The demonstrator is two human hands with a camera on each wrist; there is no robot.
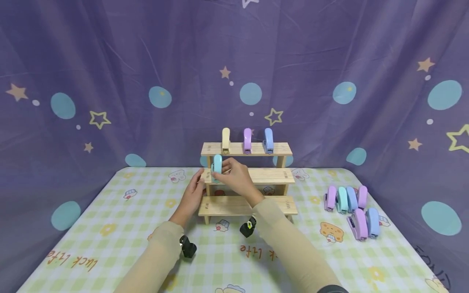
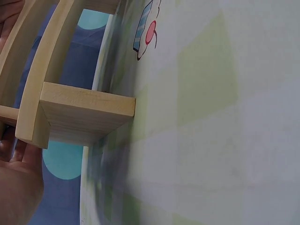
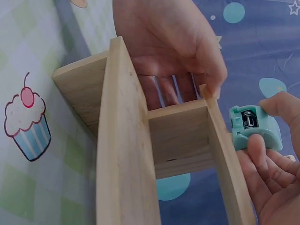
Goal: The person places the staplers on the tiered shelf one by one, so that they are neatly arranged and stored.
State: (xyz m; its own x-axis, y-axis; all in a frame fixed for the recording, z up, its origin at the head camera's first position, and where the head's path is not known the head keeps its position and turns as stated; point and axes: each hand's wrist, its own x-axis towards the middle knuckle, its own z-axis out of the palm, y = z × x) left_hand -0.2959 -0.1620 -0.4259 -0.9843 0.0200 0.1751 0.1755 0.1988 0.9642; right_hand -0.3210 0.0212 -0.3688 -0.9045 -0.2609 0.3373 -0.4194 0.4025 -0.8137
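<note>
A small teal stapler (image 1: 217,166) stands upright at the left end of the middle tier of the wooden shelf (image 1: 271,176). My right hand (image 1: 237,176) pinches it between thumb and fingers. Its underside with a dark metal spring faces the right wrist camera, close beside the board's edge. At the tier's left end, my left hand (image 1: 193,193) holds the shelf, thumb at the board's edge and fingers reaching behind the side support. On the top tier stand a yellow stapler (image 1: 225,141), a purple stapler (image 1: 247,141) and a blue stapler (image 1: 268,141).
To the right on the checkered tablecloth (image 1: 132,219) stand several more staplers, among them a teal one (image 1: 342,200) and a blue one (image 1: 373,222). The shelf's bottom tier (image 1: 245,206) lies in front, below the forearms. A purple curtain (image 1: 311,61) hangs behind the table.
</note>
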